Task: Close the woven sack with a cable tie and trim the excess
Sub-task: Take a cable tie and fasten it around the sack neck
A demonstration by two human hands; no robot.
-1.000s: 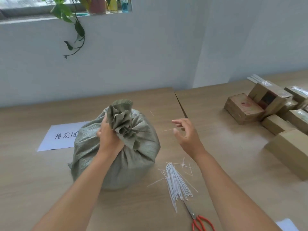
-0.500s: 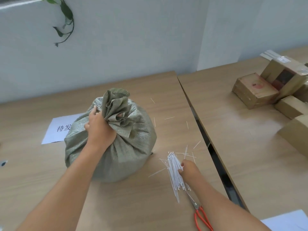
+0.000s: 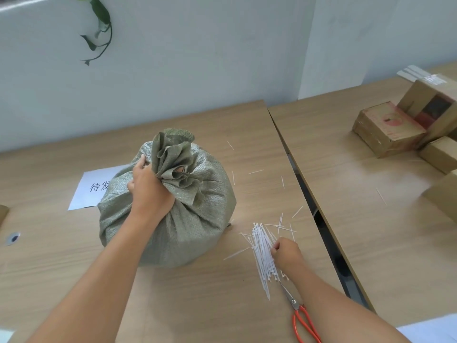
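A full grey-green woven sack stands on the wooden table. My left hand is clenched around its gathered neck, and the bunched mouth fans out above my fist. To the sack's right lies a bundle of white cable ties. My right hand rests on the bundle's right side with fingertips pinched into the ties. Red-handled scissors lie shut just below the bundle, beside my right forearm.
Cut white tie ends are scattered around the sack's right side. A printed paper sheet lies behind the sack. A gap separates a second table holding several cardboard boxes. A plant vine hangs on the wall.
My right hand dropped from mid-air beside the sack down onto the cable tie bundle and closed its fingers into it. My left hand kept its grip on the sack neck.
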